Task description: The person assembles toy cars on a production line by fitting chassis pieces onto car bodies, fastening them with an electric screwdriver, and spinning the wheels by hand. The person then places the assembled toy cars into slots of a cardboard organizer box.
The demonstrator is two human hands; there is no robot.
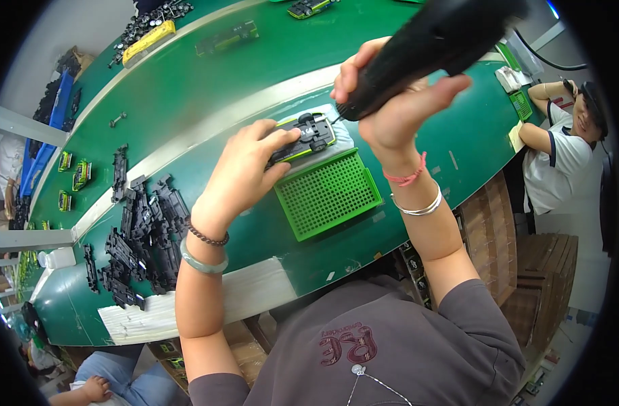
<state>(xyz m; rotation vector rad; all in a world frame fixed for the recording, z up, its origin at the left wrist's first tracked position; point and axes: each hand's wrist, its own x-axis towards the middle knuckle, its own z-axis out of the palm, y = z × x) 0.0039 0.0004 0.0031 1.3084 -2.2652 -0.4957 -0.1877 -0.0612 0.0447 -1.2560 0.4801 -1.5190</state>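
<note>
A toy car (305, 135) lies upside down, its black underside facing up and a green edge showing. My left hand (252, 152) grips it from the left, with fingers over the chassis. In my right hand (397, 111) is a black electric screwdriver (418, 57), its fingers wrapped round the body. The thin bit points at the car's right end; whether it touches a screw I cannot tell. Under the car is a pale cloth pad (342, 137), and a green perforated basket (330, 195) stands just in front of it.
Black plastic chassis parts (144, 233) are heaped at the left on the green table (255, 237). Small green-and-black pieces (81, 174) and a wheel axle (118, 120) lie beyond. A yellow tray (148, 43) sits by piled wheels at the back. A co-worker (560, 149) is at the right.
</note>
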